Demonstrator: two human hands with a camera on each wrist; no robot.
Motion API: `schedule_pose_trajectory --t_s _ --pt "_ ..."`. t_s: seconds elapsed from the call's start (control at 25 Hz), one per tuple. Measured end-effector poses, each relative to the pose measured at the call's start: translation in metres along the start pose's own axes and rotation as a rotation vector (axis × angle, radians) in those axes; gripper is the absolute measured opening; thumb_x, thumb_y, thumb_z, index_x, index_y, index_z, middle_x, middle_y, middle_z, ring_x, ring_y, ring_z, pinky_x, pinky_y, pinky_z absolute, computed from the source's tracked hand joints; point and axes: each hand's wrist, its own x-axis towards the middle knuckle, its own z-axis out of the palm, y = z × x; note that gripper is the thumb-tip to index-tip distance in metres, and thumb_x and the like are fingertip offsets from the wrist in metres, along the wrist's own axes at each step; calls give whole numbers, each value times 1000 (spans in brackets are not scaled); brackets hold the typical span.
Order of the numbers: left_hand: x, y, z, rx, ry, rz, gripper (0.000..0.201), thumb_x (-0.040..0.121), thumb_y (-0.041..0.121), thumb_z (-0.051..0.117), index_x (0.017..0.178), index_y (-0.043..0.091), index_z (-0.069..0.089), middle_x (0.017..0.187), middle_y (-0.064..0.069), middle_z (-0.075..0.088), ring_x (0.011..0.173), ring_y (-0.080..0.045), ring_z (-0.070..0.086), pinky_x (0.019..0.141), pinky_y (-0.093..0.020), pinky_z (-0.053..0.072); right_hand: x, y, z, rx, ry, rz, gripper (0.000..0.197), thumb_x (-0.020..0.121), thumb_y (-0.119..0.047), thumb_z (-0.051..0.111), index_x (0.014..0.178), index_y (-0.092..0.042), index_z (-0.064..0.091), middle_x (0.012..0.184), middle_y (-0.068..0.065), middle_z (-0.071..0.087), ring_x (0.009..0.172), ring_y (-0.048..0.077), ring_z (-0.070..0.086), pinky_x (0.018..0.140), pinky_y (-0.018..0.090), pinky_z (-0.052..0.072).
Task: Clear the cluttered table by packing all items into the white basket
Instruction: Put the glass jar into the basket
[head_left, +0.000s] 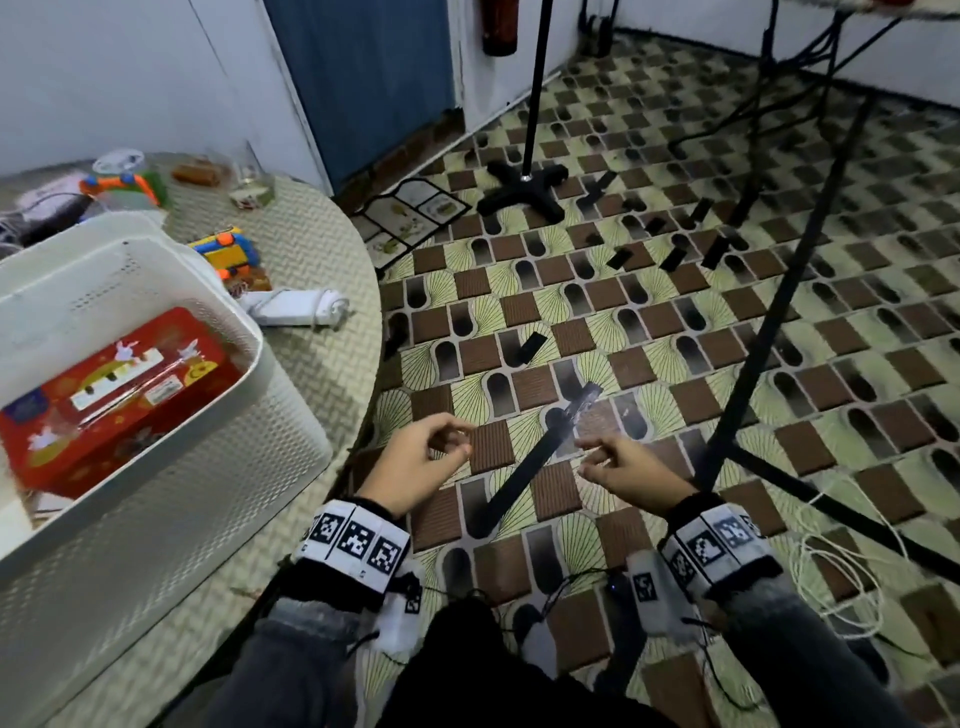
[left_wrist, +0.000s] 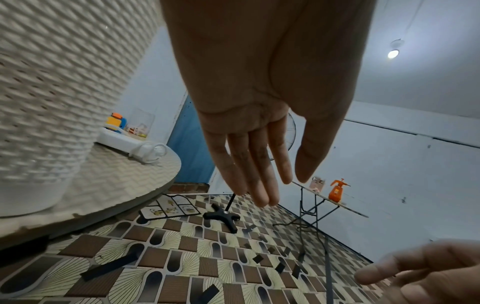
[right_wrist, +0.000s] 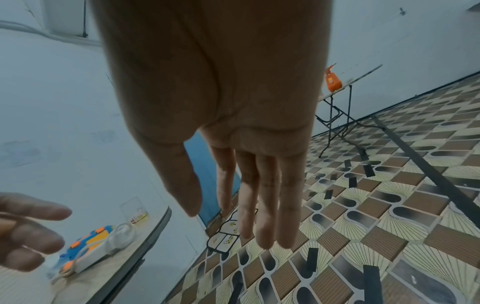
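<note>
**One basket, one box packed, both hands empty beside the table**

We count one white basket (head_left: 156, 441) standing at the near left of the round table (head_left: 322, 364), its long axis running from near left to far right in the head view. Inside it lies one red box (head_left: 104, 400), flat on the bottom, its long side following the basket's own.

On the table beyond the basket we count two toy blasters: a blue and yellow one (head_left: 228, 252) just behind the basket's far corner, and an orange and green one (head_left: 127, 184) further back. One white power strip (head_left: 293, 306) with a coiled cord lies past the basket's right corner, its length pointing toward the table's edge. One clear glass (head_left: 252, 184) stands near the far rim, with a brown packet (head_left: 200, 174) beside it. Dark items at the far left are too blurred to name.

Our left hand (head_left: 415, 462) and right hand (head_left: 631, 470) hover off the table's edge over the patterned floor (head_left: 675, 322), well apart from the basket. Both hold nothing; fingers are relaxed and loosely extended in the wrist views.

One black stand pole (head_left: 769, 322) crosses just by the right hand. Black strips are scattered across the floor.
</note>
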Motion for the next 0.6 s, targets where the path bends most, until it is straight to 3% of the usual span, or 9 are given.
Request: schedule_pose_trajectory --t_s 0.16,0.24,0.32,0.44,0.6 --pt "39 1 3 -40 63 -40 21 88 9 64 103 23 65 96 0 69 94 -14 65 82 -15 49 49 -4 -30 6 -29 -25 40 92 -9 58 130 -7 49 90 2 57 73 9 52 57 13 44" --pt "60 -3 -3 -63 98 -60 22 87 7 64 101 24 65 97 -2 70 96 -15 65 86 -18 50 76 -12 -41 -6 -39 -53 42 91 -10 59 132 -9 48 107 10 60 87 13 54 68 16 46" --pt "87 -8 -8 -65 135 -87 22 87 6 64 102 22 65 99 -1 69 97 -12 64 89 -22 50 109 -21 -54 -33 -59 -75 45 91 -14 60 134 -13 48 122 8 56 99 20 57 76 20 45" --pt "136 -22 -19 -43 174 -123 23 87 8 65 103 23 65 100 4 69 99 -9 63 92 -30 50 166 -41 -75 -46 -77 -99 46 91 -13 60 135 -12 48 127 5 55 109 20 56 87 22 42" --pt "204 -29 -40 -59 178 -145 27 86 8 65 99 31 62 101 7 68 100 -8 63 93 -27 49 244 -71 -100 -58 -134 -79 44 91 -9 59 133 -9 48 123 10 56 99 14 53 76 17 43"
